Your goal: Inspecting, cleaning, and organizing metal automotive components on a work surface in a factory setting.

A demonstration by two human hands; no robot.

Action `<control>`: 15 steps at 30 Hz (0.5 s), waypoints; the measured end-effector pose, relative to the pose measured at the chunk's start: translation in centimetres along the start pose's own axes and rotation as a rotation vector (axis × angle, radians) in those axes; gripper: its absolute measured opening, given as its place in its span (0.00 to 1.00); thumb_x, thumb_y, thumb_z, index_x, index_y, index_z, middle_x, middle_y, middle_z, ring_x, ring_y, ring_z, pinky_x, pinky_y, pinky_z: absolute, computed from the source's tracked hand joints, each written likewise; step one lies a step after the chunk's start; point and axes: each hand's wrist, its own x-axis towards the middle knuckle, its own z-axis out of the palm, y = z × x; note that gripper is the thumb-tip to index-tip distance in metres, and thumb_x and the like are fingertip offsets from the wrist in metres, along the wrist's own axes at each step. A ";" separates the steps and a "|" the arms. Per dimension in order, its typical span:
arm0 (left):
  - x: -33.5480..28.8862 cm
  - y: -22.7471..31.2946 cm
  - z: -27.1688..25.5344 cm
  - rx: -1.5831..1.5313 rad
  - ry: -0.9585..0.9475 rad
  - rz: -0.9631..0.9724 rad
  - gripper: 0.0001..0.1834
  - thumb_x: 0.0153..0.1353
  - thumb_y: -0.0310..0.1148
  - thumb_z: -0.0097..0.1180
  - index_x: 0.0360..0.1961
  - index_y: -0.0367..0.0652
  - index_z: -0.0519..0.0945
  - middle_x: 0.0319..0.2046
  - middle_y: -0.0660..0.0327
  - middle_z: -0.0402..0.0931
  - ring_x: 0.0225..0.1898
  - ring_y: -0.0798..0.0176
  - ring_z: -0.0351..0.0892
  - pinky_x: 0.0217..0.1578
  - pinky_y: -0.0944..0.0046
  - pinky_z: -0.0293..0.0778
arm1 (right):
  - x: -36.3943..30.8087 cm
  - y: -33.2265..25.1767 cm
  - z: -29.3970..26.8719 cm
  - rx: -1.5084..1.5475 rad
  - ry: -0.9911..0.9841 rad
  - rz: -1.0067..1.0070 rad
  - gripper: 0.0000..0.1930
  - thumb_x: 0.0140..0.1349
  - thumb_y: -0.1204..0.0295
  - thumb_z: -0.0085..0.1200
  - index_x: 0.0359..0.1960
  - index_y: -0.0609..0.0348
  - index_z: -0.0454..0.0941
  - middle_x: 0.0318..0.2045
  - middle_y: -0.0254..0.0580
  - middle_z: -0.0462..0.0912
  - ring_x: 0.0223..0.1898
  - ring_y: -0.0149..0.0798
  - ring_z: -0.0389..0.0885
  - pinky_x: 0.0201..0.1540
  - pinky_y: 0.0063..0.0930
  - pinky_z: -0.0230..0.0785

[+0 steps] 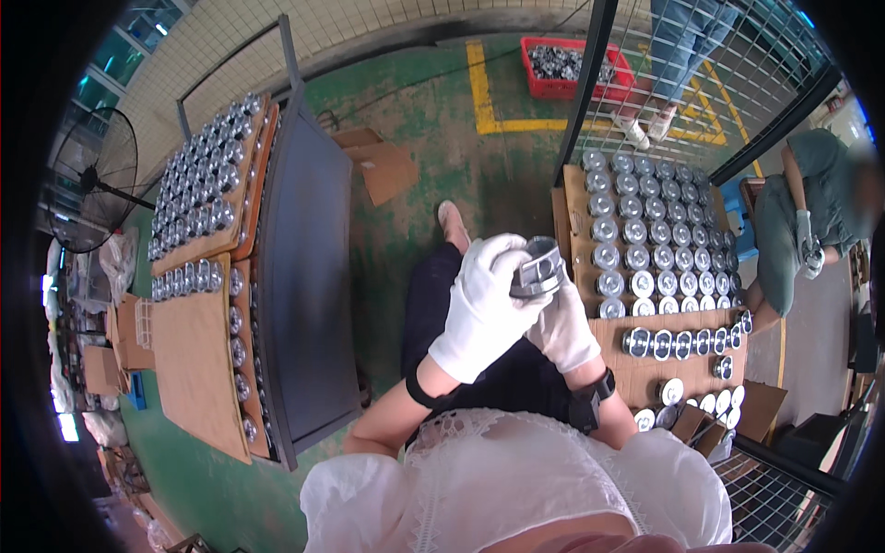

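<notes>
A shiny metal piston (538, 265) is held up in front of my body, its hollow side and round rim showing. My left hand (481, 309), in a white glove, is closed round its left side. My right hand (564, 330), gloved too, grips it from below and from the right, with some fingers hidden behind the piston. To the right of my hands, rows of upright pistons (633, 232) stand on a cardboard sheet (604, 334). A row of pistons lying on their sides (683, 345) sits nearer to me on that cardboard.
On the left, a dark metal rack (313, 249) carries more pistons (207, 175) on boards. A black fan (89, 180) stands beyond it. A red crate (562, 69) of metal parts rests on the green floor. Mesh panels border the right side, where a gloved co-worker (807, 221) sits.
</notes>
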 end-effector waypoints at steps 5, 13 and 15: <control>0.2 -0.3 -0.9 0.021 -0.041 -0.054 0.29 0.44 0.29 0.76 0.49 0.41 0.77 0.54 0.54 0.74 0.53 0.45 0.80 0.52 0.51 0.80 | 0.1 -1.2 2.1 -0.125 -0.161 -0.044 0.30 0.79 0.44 0.35 0.64 0.55 0.70 0.59 0.42 0.79 0.59 0.41 0.79 0.60 0.40 0.74; -0.2 -0.6 -0.3 -0.077 -0.056 -0.137 0.32 0.46 0.23 0.73 0.54 0.39 0.73 0.58 0.51 0.71 0.58 0.43 0.77 0.55 0.50 0.78 | -0.8 -0.4 2.7 -0.381 0.064 -0.356 0.19 0.78 0.61 0.49 0.66 0.49 0.66 0.59 0.35 0.75 0.58 0.34 0.75 0.59 0.35 0.72; -0.3 -0.5 0.0 -0.131 -0.022 -0.106 0.33 0.45 0.23 0.73 0.54 0.39 0.72 0.58 0.51 0.71 0.58 0.43 0.77 0.56 0.51 0.78 | -1.0 0.0 2.6 -0.514 0.146 -0.412 0.19 0.77 0.67 0.50 0.66 0.49 0.66 0.59 0.34 0.74 0.59 0.32 0.74 0.59 0.31 0.71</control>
